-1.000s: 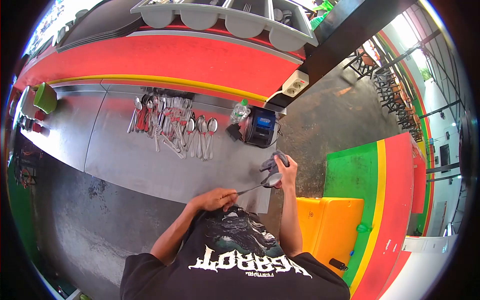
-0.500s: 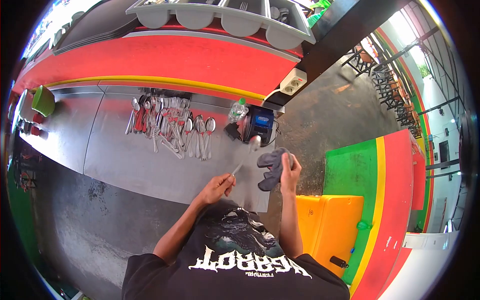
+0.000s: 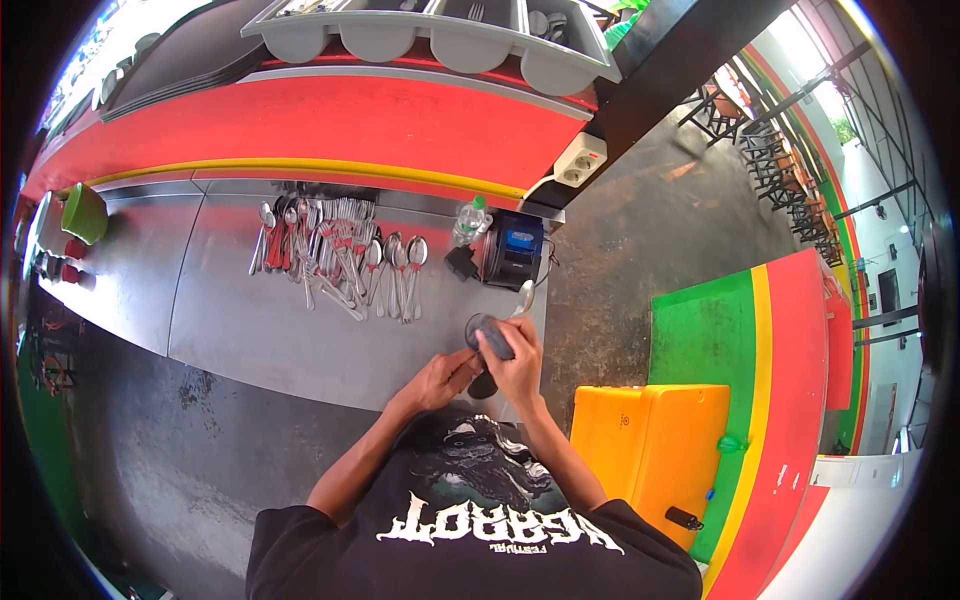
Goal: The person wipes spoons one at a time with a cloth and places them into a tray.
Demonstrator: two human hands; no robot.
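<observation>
Cutlery [image 3: 340, 260] lies in a row on the counter [image 3: 250, 320]; nearer, the left hand [image 3: 440, 375] has its fingers closed on the handle of a spoon [image 3: 525, 296]; the right hand [image 3: 518, 352] clamps a cloth [image 3: 488, 330] around the stem, the bowl standing free above; this looks like the wiping step; next the cloth must slide up over the bowl, the handle held firm. The tray [image 3: 440, 45] above holds forks [image 3: 477, 12] in one compartment; the box [image 3: 650, 440] at right is shut.
</observation>
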